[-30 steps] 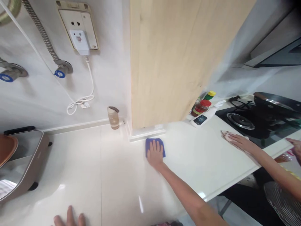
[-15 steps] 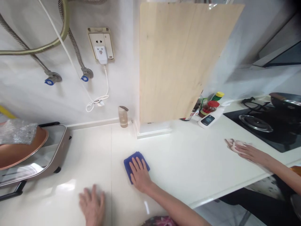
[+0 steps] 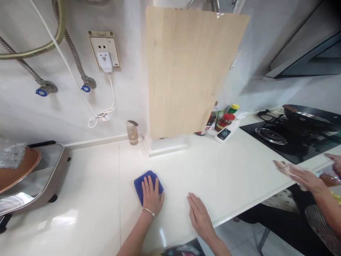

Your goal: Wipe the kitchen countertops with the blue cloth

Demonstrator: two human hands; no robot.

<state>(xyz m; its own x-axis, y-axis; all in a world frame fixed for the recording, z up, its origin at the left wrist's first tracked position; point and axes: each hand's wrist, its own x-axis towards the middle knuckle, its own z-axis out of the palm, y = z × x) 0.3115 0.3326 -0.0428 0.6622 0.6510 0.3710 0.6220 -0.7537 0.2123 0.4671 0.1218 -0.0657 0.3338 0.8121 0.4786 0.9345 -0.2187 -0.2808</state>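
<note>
A folded blue cloth (image 3: 140, 185) lies on the white counter, left of centre. My left hand (image 3: 152, 197), with a thin bracelet at the wrist, rests flat on it with fingers stretched out. Part of the cloth is hidden under the palm. To the right, near the counter's front edge, my right hand (image 3: 200, 217) holds nothing; its fingers are extended and fairly close together. At the far right, another person's hand (image 3: 307, 179) has a pale, patterned cloth (image 3: 286, 169) under its fingers, by the front edge.
A pan (image 3: 26, 167) with bubble wrap sits on an electric cooker (image 3: 50, 181) at left. By the wall stand a plastic cup (image 3: 132, 132) and a wooden board (image 3: 183, 71). Condiment bottles (image 3: 225, 121), a white device (image 3: 223, 135) and a black hob (image 3: 290, 135) are right.
My left hand has come onto the blue cloth, replacing my right hand, which now lies further right on the counter. The other person's cloth has moved toward the front edge. The view has shifted right.
</note>
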